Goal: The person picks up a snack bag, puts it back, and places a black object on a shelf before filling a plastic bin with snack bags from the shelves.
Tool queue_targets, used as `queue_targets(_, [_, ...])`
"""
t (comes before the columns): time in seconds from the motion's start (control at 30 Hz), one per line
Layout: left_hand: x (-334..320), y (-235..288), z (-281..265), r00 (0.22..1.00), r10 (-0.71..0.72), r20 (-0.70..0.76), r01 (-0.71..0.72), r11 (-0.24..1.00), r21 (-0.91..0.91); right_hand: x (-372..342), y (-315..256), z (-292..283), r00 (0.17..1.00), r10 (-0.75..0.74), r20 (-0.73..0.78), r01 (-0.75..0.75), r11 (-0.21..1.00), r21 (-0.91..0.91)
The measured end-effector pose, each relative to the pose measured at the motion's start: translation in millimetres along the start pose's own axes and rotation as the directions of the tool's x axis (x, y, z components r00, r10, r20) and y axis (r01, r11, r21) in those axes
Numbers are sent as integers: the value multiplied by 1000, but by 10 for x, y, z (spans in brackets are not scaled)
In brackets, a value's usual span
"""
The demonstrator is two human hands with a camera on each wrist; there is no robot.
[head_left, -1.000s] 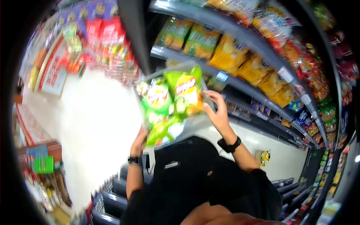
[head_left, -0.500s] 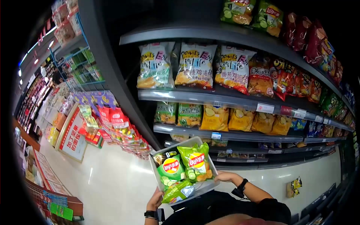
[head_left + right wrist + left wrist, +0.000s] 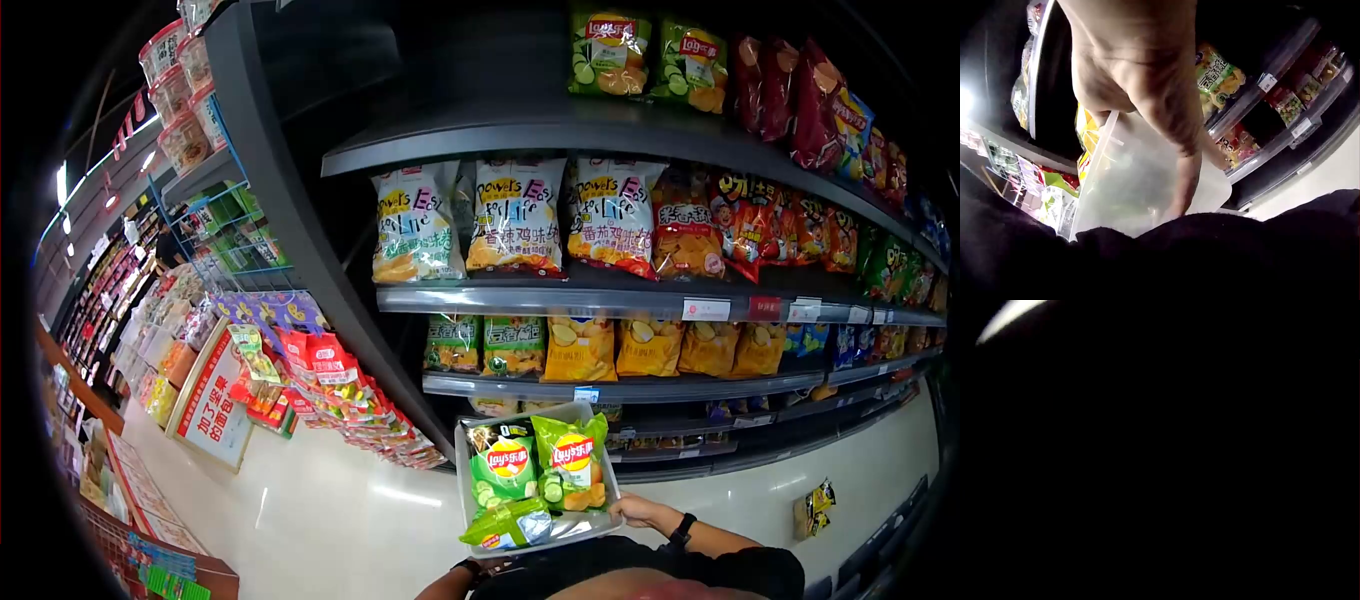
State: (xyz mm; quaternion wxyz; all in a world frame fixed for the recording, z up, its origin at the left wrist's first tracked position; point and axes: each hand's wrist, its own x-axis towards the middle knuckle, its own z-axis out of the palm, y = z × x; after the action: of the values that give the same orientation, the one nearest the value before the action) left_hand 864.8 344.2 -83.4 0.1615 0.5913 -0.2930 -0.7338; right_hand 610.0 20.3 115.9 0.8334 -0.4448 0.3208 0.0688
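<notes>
A translucent white plastic bin is held in front of the body in the head view. Inside lie a green chip bag, a lime-green chip bag and another green bag along the near side; a dark packet peeks out at the back left. My right hand grips the bin's right side, its thumb down the outer wall in the right wrist view. At the near left corner, my left hand holds the bin, its fingers mostly hidden. The left wrist view is almost wholly black.
Shelves of snack bags rise ahead, with price tags along the shelf edge. Hanging red packets and a framed sign stand left. On the floor at right sits a small box with yellow bags.
The head view has tilted up toward the shelves, and the bin now appears lower and farther right in it. Both hands have stayed at the bin; less of the left hand shows.
</notes>
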Motion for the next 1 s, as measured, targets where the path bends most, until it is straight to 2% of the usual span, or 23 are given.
queue_targets(0.1, [291,640,-137,995,-62,82,59,997,48,-78,84,-3,1000,-1,-24,4,995,102])
queue_targets(0.2, [431,912,-124,985,-90,145,79,994,79,-168,135,15,989,11,-145,-2,998,63])
queue_targets(0.3, [385,853,-71,972,-123,198,104,989,104,-334,56,114,979,12,-205,5,997,83])
queue_targets(0.33, [348,800,-46,967,-131,216,111,988,104,-228,257,-71,980,-6,-197,19,998,64])
queue_targets(0.43, [125,604,15,955,-146,258,125,988,95,-378,78,45,985,106,-137,-86,986,145])
queue_targets(0.53, [-187,565,99,953,-142,269,123,989,83,-208,375,-257,997,37,-66,-24,982,188])
queue_targets(0.6, [-418,627,112,959,-147,243,133,988,74,-253,289,-145,998,23,-56,-10,976,218])
queue_targets(0.67, [-603,749,173,950,-241,199,251,968,-23,-425,40,50,998,27,-65,-10,969,247])
queue_targets(0.73, [-778,963,210,923,-369,114,383,908,-168,-435,50,32,996,14,-93,7,975,222])
queue_targets(0.8, [-687,920,205,928,-346,139,359,930,-75,-345,142,-65,994,-36,-104,56,980,193])
queue_targets(0.87, [-358,570,232,929,-328,169,346,934,-87,-326,204,-149,997,-43,-68,59,966,253])
queue_targets(1.0, [-31,361,250,911,-393,125,406,907,-110,-316,239,-205,998,-58,-27,63,953,297])
